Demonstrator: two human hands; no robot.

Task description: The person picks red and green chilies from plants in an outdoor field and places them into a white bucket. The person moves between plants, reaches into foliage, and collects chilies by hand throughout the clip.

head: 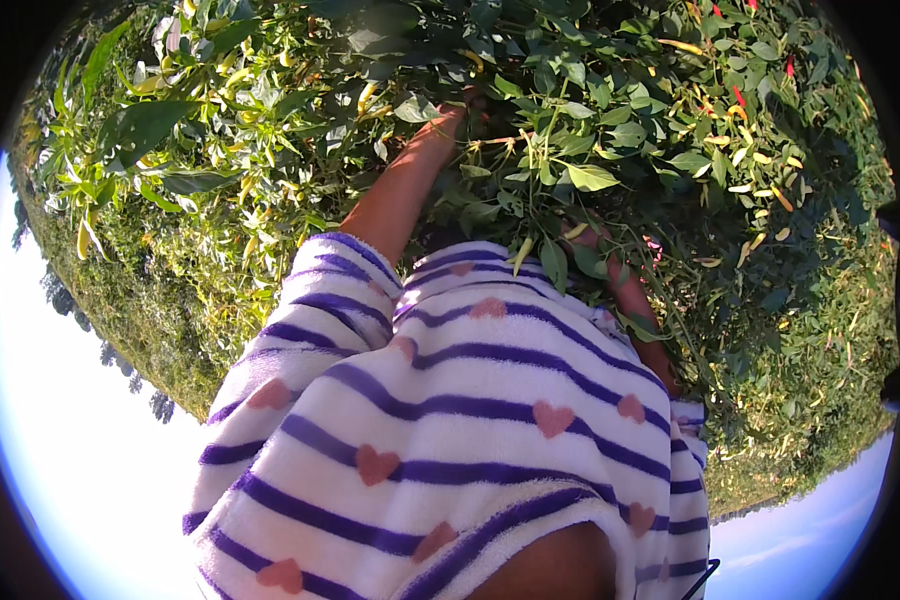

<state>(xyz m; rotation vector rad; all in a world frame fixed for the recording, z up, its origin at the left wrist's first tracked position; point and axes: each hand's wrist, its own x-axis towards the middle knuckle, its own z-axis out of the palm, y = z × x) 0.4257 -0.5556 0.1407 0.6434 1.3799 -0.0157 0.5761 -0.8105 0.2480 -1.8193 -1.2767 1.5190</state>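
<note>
My left hand (469, 105) reaches into a dense chili pepper plant (585, 135) at the top centre; leaves and shadow hide most of its fingers, and whether they grip anything does not show. Nearer my body on the right, my right hand (589, 236) lies low among the stems, partly covered by leaves. A pale yellow chili pepper (576, 231) is at its fingers, but I cannot tell if it is held. Another yellow-green chili pepper (523, 255) hangs in front of my striped shirt. Red chili peppers (739, 96) show at the upper right.
Leafy pepper plants with pale yellow peppers (83, 238) crowd the left side. Many yellow and orange peppers (782, 199) hang in the foliage at the right. Thin stems and leaves surround both forearms and touch the front of my shirt.
</note>
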